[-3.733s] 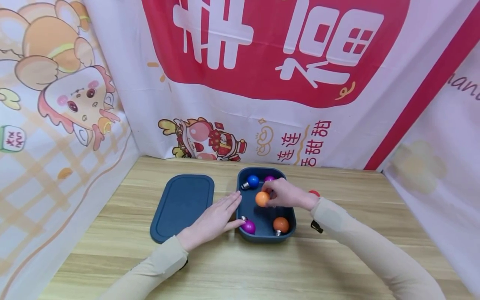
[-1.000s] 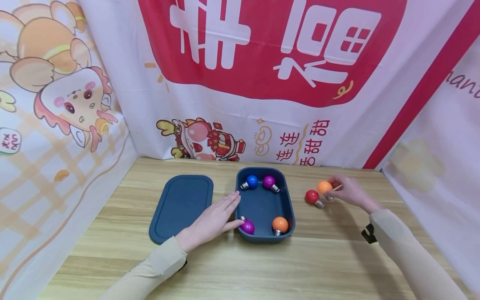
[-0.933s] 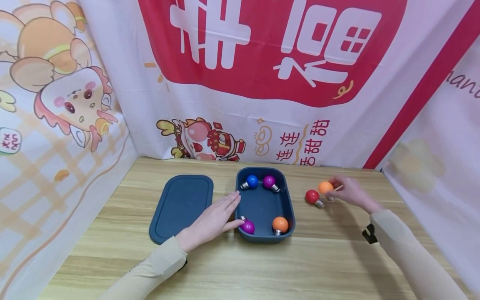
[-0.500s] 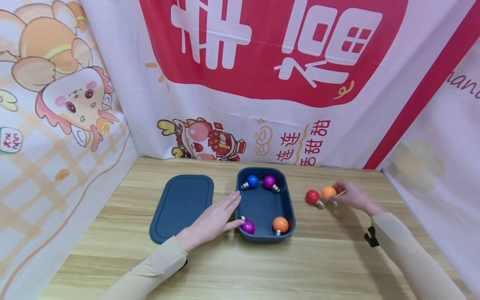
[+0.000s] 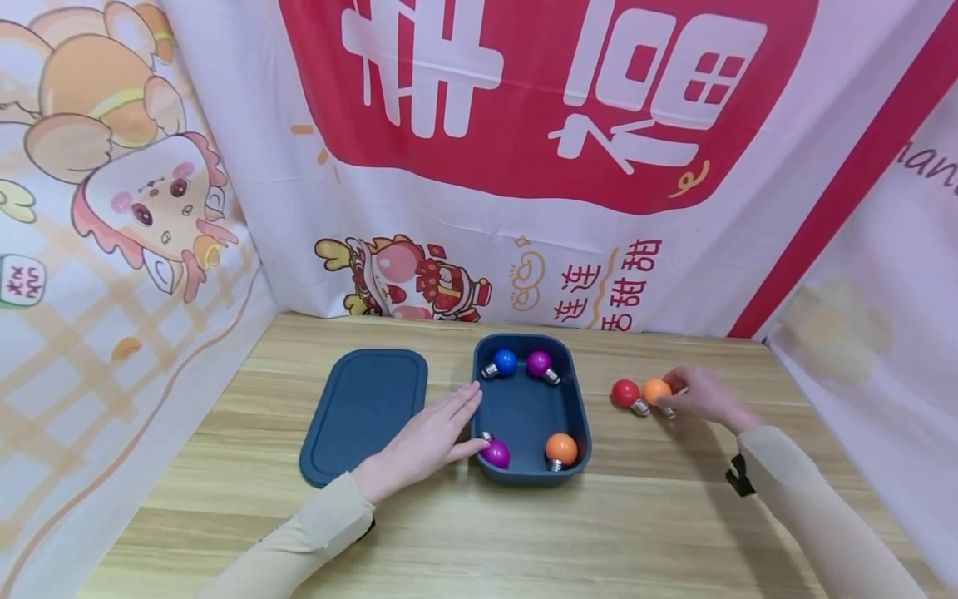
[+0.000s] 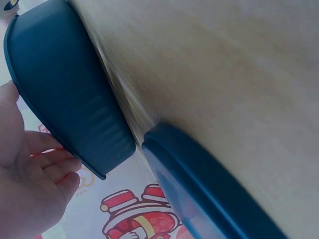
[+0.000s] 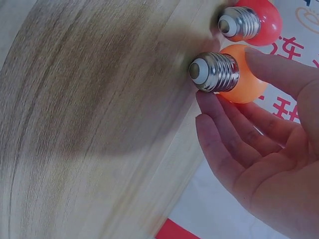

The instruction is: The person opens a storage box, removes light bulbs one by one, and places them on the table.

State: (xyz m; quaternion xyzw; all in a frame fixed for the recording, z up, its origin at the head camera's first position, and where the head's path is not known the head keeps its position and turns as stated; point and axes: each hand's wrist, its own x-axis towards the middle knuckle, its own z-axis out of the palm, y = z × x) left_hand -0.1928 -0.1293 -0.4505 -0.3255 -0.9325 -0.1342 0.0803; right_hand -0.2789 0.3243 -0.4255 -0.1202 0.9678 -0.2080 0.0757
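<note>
An orange light bulb [image 5: 657,392] lies at the table's right side, right against a red light bulb [image 5: 625,393]. My right hand [image 5: 701,394] pinches the orange one; in the right wrist view the thumb [image 7: 274,69] is on its globe and the fingers are along its other side, by the metal screw base [image 7: 214,72]. Straight-fingered, my left hand [image 5: 422,441] rests at the left rim of a dark blue box [image 5: 585,428]. Inside the box, one bulb lies near each corner: blue [image 5: 505,363], purple [image 5: 538,363], another purple [image 5: 496,453] and orange [image 5: 560,449].
A matching dark blue lid [image 5: 364,416] lies flat to the left of the box. Printed cloth walls [image 5: 427,241] stand along the back and both sides of the wooden table [image 5: 464,541].
My right hand has carried the orange bulb out of the box to the right, then set it down beside the red bulb. The left hand has stayed at the box rim.
</note>
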